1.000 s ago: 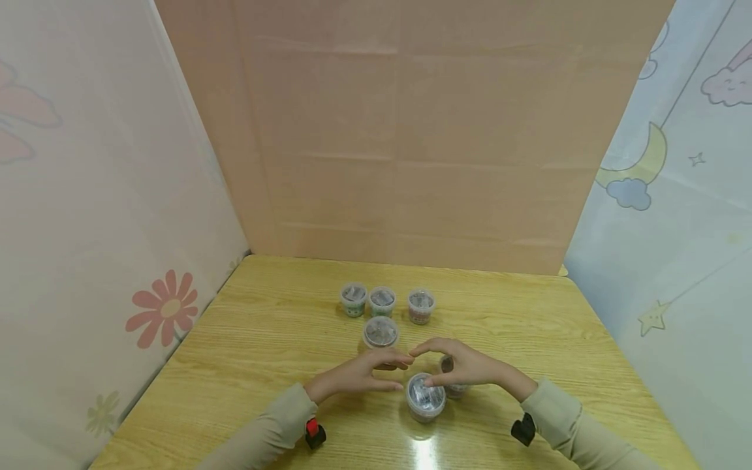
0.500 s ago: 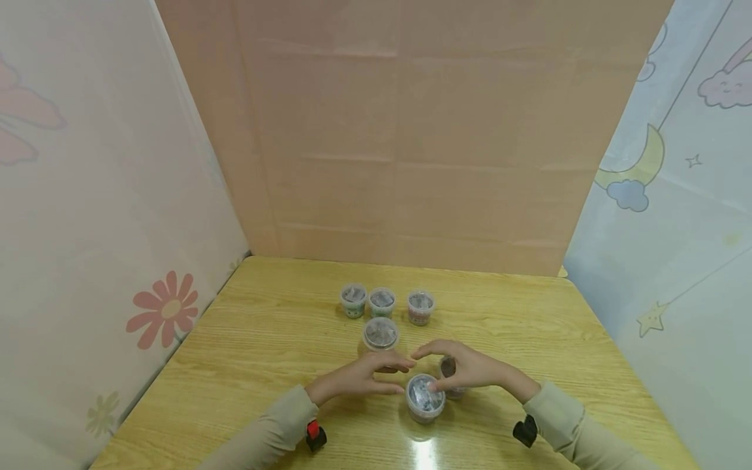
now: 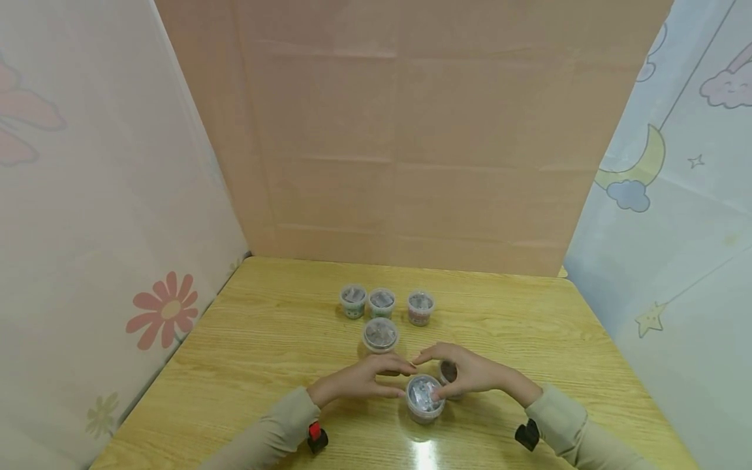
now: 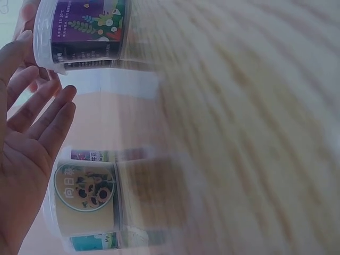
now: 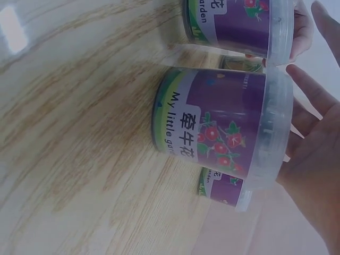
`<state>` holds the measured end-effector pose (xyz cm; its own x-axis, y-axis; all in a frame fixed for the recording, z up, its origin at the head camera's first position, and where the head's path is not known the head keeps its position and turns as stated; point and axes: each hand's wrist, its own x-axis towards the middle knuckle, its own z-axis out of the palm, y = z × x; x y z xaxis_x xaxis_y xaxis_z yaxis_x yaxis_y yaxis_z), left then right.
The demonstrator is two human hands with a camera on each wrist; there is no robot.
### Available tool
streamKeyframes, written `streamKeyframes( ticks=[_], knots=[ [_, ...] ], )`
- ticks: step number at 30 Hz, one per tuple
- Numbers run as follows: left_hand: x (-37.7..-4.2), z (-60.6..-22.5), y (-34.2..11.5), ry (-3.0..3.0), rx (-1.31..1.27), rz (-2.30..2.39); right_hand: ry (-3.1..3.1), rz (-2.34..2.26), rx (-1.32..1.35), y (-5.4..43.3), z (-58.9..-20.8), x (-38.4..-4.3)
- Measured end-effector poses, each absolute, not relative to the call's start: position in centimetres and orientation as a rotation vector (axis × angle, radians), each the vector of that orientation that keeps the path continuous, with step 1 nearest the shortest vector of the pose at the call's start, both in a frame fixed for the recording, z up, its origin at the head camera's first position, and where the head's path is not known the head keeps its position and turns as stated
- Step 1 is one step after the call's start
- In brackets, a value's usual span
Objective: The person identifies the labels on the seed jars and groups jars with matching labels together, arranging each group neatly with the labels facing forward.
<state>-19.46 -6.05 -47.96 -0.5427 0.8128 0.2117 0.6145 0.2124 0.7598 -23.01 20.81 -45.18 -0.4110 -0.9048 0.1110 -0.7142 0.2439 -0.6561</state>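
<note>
In the head view a lidded plastic tub (image 3: 422,406) stands upright near the table's front, between the two hands. My left hand (image 3: 365,377) is at its left with fingers extended, the tips close to the lid's edge; whether they touch is unclear. My right hand (image 3: 478,372) arches over a second tub (image 3: 448,371) and partly hides it. Its thumb lies over the front tub's lid. Purple labelling with red flowers shows on this second tub (image 5: 223,122) in the right wrist view. A sunflower-labelled tub (image 4: 87,196) appears below the left fingers in the left wrist view.
Behind the left hand sits another lidded tub (image 3: 380,333). Farther back stand three small tubs: a left one (image 3: 353,300), a middle one (image 3: 382,302) and a right one (image 3: 420,308). The wooden table (image 3: 282,313) ends at a tan backdrop (image 3: 393,130).
The right thumb has shifted slightly right and down over the front tub's lid. Both hands have moved a little; the tubs stay in place.
</note>
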Motion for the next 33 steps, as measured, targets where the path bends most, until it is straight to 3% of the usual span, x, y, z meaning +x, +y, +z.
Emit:
streamKeyframes(
  ticks=[13, 33],
  knots=[
    [-19.75, -48.42, -6.06, 2.27, 1.335, 1.199, 2.232, -0.897, -1.641, 20.64, -46.12, -23.13],
    [-19.73, -48.81, -5.87, 2.261, 1.255, 1.226, 2.31, -0.8, -1.641, 20.55, -46.04, -22.49]
  ],
)
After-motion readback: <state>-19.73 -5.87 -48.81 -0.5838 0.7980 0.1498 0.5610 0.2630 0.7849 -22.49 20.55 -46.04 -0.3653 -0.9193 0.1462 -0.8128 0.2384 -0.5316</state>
